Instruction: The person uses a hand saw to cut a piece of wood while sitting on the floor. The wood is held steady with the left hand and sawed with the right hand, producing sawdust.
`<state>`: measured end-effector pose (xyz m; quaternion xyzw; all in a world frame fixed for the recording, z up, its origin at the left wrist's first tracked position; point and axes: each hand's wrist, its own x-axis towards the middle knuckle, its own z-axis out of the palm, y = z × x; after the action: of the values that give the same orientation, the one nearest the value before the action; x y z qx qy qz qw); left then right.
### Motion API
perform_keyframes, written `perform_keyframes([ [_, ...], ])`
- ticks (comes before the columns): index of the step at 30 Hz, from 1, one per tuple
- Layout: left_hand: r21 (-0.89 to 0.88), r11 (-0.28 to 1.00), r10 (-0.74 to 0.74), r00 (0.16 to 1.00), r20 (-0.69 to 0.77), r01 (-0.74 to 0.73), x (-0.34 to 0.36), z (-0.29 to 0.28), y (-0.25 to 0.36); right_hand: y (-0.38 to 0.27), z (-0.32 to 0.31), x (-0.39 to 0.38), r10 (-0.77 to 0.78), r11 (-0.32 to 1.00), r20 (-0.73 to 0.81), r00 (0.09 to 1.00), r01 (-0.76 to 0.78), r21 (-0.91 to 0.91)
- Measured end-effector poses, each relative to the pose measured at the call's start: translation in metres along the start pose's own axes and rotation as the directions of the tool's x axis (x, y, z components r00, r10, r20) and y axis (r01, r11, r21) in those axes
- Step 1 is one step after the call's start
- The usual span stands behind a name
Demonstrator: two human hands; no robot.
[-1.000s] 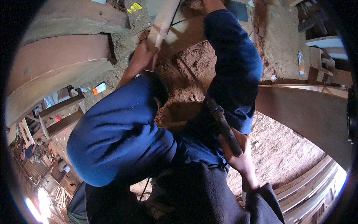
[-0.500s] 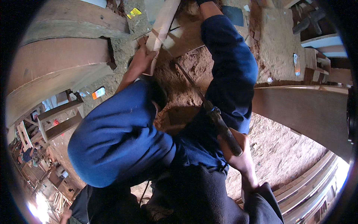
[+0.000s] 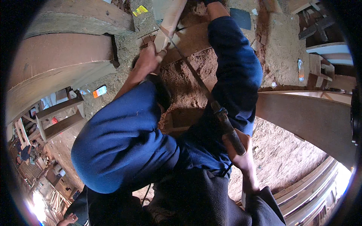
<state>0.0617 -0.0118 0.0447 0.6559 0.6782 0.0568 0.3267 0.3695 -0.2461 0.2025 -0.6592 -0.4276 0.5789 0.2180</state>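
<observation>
While wood pc [image 3: 171, 17] is pinched by outstretched L hand [image 3: 149, 60], tool handle [image 3: 226, 126] is clasped by R hand [image 3: 241, 150] nr thigh [image 3: 201, 137].

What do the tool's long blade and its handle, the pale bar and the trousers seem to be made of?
Blade: probably metal; thin, straight, dull grey-brown.
Handle: unclear, perhaps wood or plastic; dark, worn-looking, rounded.
Pale bar: likely bare wood, judging by its matte tan faces and straight edges.
Trousers: apparently cloth, matte blue, gathering in soft folds.
</observation>
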Motion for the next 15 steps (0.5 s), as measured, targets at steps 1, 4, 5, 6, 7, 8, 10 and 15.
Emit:
perform_keyframes([
  [1,-0.001,1.0,-0.008,1.0,-0.01,0.008,0.006,0.002,-0.009,-0.002,0.002,0.0,-0.002,1.0,0.003,1.0,0.002,0.013],
  [4,-0.113,0.991,0.065,0.998,-0.02,-0.067,0.009,0.0,-0.016,-0.008,0.006,-0.001,-0.006,1.0,0.0,1.0,0.006,0.025],
  [5,-0.109,0.991,0.07,0.997,-0.015,-0.071,0.01,0.0,-0.019,-0.008,0.006,-0.004,-0.008,1.0,-0.005,1.0,0.008,0.01],
  [6,-0.107,0.991,0.074,0.997,-0.013,-0.075,0.011,0.001,-0.02,-0.008,0.005,-0.007,-0.014,1.0,-0.01,1.0,0.014,-0.009],
  [7,-0.105,0.991,0.078,0.997,-0.012,-0.079,0.011,0.001,-0.022,-0.005,0.002,-0.012,-0.021,0.999,0.006,1.0,0.021,-0.025],
  [8,-0.109,0.99,0.088,0.996,-0.011,-0.088,0.012,0.001,-0.023,-0.002,-0.004,-0.018,-0.028,0.999,0.023,0.999,0.029,-0.041],
  [10,-0.114,0.987,0.11,0.994,-0.007,-0.11,0.011,-0.002,-0.017,0.001,-0.007,-0.021,-0.044,0.998,0.036,0.998,0.045,-0.038],
  [15,-0.191,0.963,0.189,0.982,-0.018,-0.189,0.018,-0.008,-0.037,-0.009,-0.004,-0.002,-0.05,0.998,0.049,0.998,0.052,-0.026],
])
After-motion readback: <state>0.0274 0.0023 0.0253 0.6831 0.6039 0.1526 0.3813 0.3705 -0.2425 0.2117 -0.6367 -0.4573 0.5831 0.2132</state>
